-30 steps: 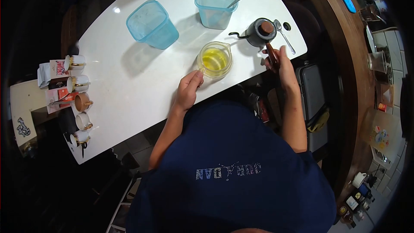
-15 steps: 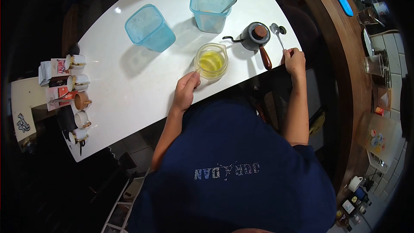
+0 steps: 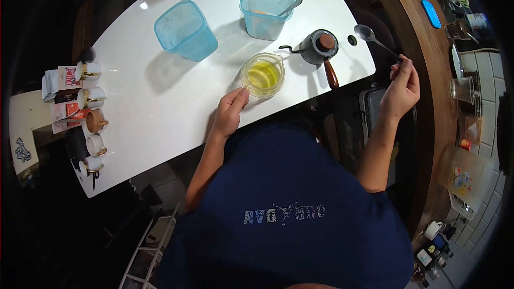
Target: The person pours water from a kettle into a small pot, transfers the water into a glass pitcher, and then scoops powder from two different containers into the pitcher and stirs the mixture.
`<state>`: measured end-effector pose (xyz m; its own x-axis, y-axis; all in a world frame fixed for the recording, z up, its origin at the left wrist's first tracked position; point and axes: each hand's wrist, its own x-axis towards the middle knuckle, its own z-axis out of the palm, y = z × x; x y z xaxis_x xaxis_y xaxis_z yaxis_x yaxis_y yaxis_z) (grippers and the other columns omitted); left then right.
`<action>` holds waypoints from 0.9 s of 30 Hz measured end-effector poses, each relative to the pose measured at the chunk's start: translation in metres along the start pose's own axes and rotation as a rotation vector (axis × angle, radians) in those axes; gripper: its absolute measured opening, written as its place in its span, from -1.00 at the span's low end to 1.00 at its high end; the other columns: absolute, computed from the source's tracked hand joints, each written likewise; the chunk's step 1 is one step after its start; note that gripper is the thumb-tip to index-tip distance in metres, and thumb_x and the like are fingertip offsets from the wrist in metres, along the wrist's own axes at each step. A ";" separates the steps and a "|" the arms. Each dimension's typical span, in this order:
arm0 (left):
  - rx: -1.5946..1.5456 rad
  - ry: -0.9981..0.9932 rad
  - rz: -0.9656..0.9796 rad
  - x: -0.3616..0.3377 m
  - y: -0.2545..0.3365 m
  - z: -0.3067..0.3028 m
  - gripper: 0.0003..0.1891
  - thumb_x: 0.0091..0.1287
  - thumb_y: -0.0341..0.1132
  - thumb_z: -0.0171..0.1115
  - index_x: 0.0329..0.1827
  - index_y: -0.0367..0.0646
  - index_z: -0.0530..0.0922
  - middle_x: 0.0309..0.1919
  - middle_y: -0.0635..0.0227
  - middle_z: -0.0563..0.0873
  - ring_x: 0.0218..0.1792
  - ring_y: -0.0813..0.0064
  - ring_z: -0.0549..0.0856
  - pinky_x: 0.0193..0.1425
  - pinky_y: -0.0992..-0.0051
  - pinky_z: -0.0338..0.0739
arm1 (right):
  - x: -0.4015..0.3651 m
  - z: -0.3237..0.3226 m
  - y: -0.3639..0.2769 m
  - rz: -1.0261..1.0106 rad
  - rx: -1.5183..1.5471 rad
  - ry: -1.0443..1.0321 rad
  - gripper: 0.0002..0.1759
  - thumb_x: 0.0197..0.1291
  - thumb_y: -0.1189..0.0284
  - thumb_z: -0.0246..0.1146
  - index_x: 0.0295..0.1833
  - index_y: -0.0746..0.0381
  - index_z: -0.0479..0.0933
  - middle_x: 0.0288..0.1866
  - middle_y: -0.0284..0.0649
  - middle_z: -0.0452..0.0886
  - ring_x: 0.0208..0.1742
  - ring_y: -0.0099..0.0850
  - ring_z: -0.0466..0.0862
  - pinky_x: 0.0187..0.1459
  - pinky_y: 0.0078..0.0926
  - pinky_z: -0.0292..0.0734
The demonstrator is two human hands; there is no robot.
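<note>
My left hand [image 3: 230,111] pinches the handle of a glass cup [image 3: 263,76] of yellow-green liquid, which stands near the front edge of the white table. My right hand [image 3: 400,88] grips the handle end of a metal spoon [image 3: 365,33], held up past the table's right edge with its bowl towards the table. Between the hands stands a dark pot [image 3: 320,46] with a brown knob, a wooden handle and a thin crank arm. Beside it is a small black round thing [image 3: 352,40], lying on the table.
Two blue translucent containers [image 3: 187,31] stand at the back of the white table [image 3: 160,112]; the right container [image 3: 267,8] holds a utensil. Several cups [image 3: 96,122] line the left end. A wooden counter [image 3: 409,27] with a blue lid [image 3: 430,14] runs along the right.
My right hand has lifted the spoon off the table and moved right and slightly down in view. My left hand stays at the glass cup's handle. The view has shifted slightly.
</note>
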<state>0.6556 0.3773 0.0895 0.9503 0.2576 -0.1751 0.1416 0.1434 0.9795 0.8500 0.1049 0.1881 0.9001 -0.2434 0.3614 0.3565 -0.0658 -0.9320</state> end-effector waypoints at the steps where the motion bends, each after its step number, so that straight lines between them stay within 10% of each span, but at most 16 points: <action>1: -0.004 -0.002 -0.006 -0.001 0.001 0.000 -0.62 0.51 -0.13 -0.13 -0.50 -0.12 0.34 -0.56 0.56 0.32 -0.49 0.71 0.22 -0.36 0.62 0.13 | -0.006 0.008 -0.011 0.037 0.142 0.013 -0.75 0.37 0.39 0.15 -0.11 0.39 0.60 -0.40 -0.32 0.58 -0.41 -0.72 0.46 -0.41 -0.82 0.27; 13: 0.043 -0.064 -0.070 -0.002 0.005 -0.005 -0.61 0.52 -0.10 -0.12 -0.44 -0.16 0.39 -0.51 0.57 0.35 -0.43 0.70 0.28 -0.31 0.63 0.20 | -0.098 0.087 -0.023 -0.521 -0.318 -0.679 -0.91 0.13 0.54 0.30 -0.25 0.33 0.60 -0.49 -0.22 0.57 -0.51 -0.37 0.50 -0.44 -0.49 0.37; 27: 0.070 -0.091 -0.048 0.000 0.001 -0.008 -0.64 0.52 -0.13 -0.08 -0.36 -0.22 0.45 -0.49 0.54 0.40 -0.41 0.70 0.34 -0.27 0.63 0.27 | -0.113 0.108 0.002 -0.516 -0.415 -0.729 -0.88 0.12 0.48 0.30 -0.23 0.29 0.61 -0.46 -0.22 0.58 -0.44 -0.27 0.50 -0.34 -0.35 0.40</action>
<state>0.6536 0.3851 0.0901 0.9627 0.1633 -0.2157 0.2040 0.0855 0.9752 0.7763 0.2364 0.1487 0.6428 0.5576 0.5252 0.7581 -0.3646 -0.5407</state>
